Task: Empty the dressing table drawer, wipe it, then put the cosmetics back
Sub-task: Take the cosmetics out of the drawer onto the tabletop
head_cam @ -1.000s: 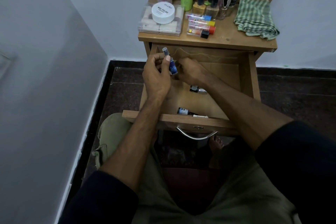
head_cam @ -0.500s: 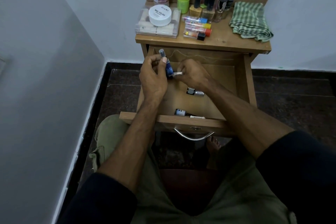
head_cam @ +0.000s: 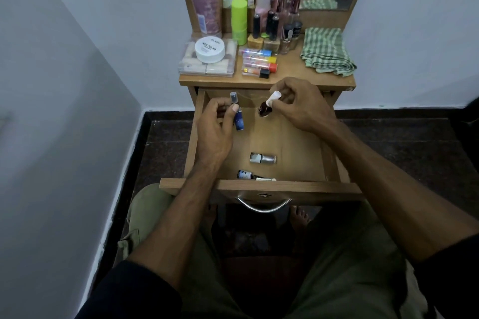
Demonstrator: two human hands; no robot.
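Head view: our left hand (head_cam: 212, 134) grips a slim blue spray vial (head_cam: 239, 119); our right hand (head_cam: 300, 103) pinches a white-capped dark red bottle (head_cam: 266, 109) (both above the open wooden drawer (head_cam: 261, 185)).

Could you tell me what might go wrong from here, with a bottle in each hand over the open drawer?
1. The right hand pinches the dark red bottle only by its white cap, so it hangs tilted; it could slip and fall into the drawer.
2. The left hand holds the blue bottle by a few fingers, a light hold.
3. The tabletop is crowded, so setting bottles down may topple the standing ones.
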